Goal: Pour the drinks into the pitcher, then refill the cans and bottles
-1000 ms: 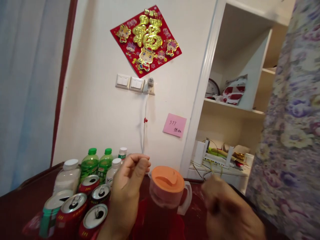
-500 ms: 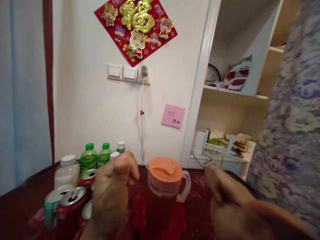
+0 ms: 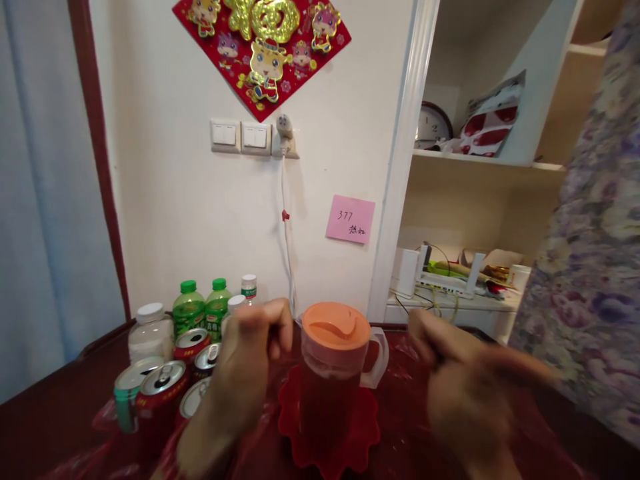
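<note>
A clear plastic pitcher [image 3: 334,363] with an orange lid [image 3: 336,325] and a handle on its right side stands upright on a red scalloped tray [image 3: 367,427]. My left hand [image 3: 240,373] hovers to the left of the pitcher, its fingers curled in with nothing seen in them. On the pitcher's other side, apart from the handle, is my right hand [image 3: 465,393]. Its fingers are folded and its thumb sticks out to the right, smeared by motion; no object shows in it. Neither hand touches the pitcher.
Left of my left hand stand several drink cans [image 3: 163,380], a white-capped jar [image 3: 151,337] and green-capped bottles [image 3: 189,308]. A power cord [image 3: 286,247] runs down the wall behind. On the right, a white router [image 3: 445,283] sits on a shelf beside a floral curtain [image 3: 585,267].
The view has shifted, so the pitcher and cans appear slightly farther right. Both hands stay on either side of the pitcher. The right hand has turned a little, its thumb now pointing more level.
</note>
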### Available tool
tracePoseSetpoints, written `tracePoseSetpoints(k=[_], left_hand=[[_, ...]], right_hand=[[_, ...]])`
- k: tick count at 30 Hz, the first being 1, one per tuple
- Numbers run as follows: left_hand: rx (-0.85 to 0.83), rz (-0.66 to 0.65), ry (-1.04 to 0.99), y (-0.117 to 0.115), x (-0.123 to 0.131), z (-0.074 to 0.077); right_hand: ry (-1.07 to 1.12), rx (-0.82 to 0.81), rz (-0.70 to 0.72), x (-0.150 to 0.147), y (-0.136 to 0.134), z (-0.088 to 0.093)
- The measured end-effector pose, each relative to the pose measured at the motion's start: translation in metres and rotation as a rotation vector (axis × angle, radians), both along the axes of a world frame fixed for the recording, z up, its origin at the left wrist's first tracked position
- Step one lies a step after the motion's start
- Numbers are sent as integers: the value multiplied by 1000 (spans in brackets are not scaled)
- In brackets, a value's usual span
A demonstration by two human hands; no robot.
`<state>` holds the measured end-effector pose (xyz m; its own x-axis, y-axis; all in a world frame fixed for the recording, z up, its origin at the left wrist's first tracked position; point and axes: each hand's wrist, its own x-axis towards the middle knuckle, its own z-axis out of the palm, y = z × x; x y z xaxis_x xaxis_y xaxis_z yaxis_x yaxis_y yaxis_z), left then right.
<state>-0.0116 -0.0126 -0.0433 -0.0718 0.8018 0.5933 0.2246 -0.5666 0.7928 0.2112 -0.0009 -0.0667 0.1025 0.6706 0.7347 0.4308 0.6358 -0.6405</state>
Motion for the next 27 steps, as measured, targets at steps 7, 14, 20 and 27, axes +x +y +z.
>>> tracePoseSetpoints(k=[7, 14, 20, 27], left_hand=[[-143, -1, 132, 26, -6, -8], [-134, -6, 169, 27, -8, -12], [-133, -5, 183, 27, -9, -12], [-127, 34, -140, 32, -3, -9]], right_hand=[[41, -114, 167, 11, 33, -6], [112, -201, 179, 10, 29, -13], [43, -194, 164, 13, 35, -14], [153, -187, 76, 11, 30, -10]])
